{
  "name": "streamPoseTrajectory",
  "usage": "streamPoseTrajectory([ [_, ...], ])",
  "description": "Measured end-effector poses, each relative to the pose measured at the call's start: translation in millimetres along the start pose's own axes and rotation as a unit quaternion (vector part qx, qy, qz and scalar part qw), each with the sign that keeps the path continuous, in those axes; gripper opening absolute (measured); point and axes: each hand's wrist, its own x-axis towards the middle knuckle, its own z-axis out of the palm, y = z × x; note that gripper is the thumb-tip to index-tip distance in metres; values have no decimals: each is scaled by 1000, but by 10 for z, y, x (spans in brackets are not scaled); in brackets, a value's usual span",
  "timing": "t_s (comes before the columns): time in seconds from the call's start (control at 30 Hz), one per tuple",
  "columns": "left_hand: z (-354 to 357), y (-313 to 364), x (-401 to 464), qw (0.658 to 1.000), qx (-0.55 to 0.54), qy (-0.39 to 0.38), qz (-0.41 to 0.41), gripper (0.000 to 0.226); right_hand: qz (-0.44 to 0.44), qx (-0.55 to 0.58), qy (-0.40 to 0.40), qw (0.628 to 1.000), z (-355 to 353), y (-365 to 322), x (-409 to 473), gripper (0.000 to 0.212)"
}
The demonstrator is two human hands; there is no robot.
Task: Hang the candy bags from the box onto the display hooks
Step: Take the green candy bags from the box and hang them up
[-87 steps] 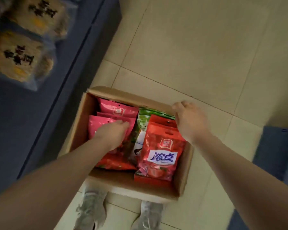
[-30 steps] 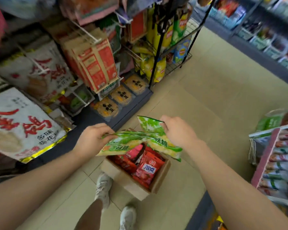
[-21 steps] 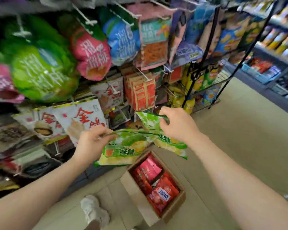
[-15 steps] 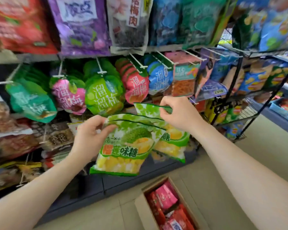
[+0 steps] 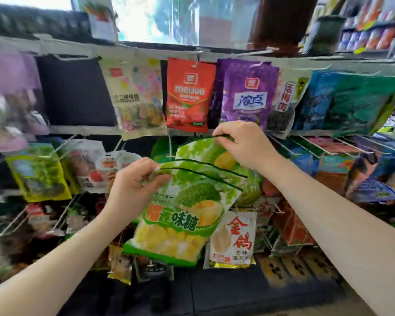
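My left hand (image 5: 132,190) grips the top left corner of a small stack of green durian candy bags (image 5: 183,215), which hang down in front of the display. My right hand (image 5: 244,144) pinches the top edge of another green durian candy bag (image 5: 201,151), lifted a little above and behind the stack. A white wire display hook (image 5: 169,144) sticks out just left of that raised bag, with green bags hanging behind it. The box is out of view.
A top row of hung bags spans the rack: a pale candy bag (image 5: 137,96), a red bag (image 5: 189,94), a purple bag (image 5: 249,96) and teal bags (image 5: 351,103). Lower hooks hold more snacks, among them a white and gold bag (image 5: 233,240). Bare hooks (image 5: 317,147) jut out at right.
The view has swung up from the box on the floor to the display rack. Both hands have come up with the green bags, and my right hand has drawn one bag above the stack.
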Motion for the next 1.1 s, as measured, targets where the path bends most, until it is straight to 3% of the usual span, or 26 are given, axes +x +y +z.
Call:
streamPoseTrajectory([
  [0.03,-189,-95,1,1000,-7,6,-6,31,2,7,9,1000,89,-160,115,24],
  [0.13,-740,-339,28,998,-40,13,-42,4,3,3,24,1000,374,-624,499,19],
  [0.27,-1348,-666,34,996,-25,44,-69,6,-18,-32,21,999,741,-1135,969,17],
  [0.37,-1768,-922,143,989,-32,97,-108,24,-5,5,35,999,907,-1433,1303,16],
  [0.47,-2108,-1147,329,981,-63,120,-140,8,9,39,45,998,1042,-1671,1664,13],
  [0.67,-2307,-1429,609,981,-72,126,-130,3,74,114,78,988,1181,-1907,2325,15],
  [0.8,-2325,-1624,753,974,-83,136,-159,16,110,185,97,972,1262,-1847,2630,16],
  [1.1,-2279,-1831,964,970,-103,119,-187,7,113,286,48,950,1323,-1870,2930,7],
])
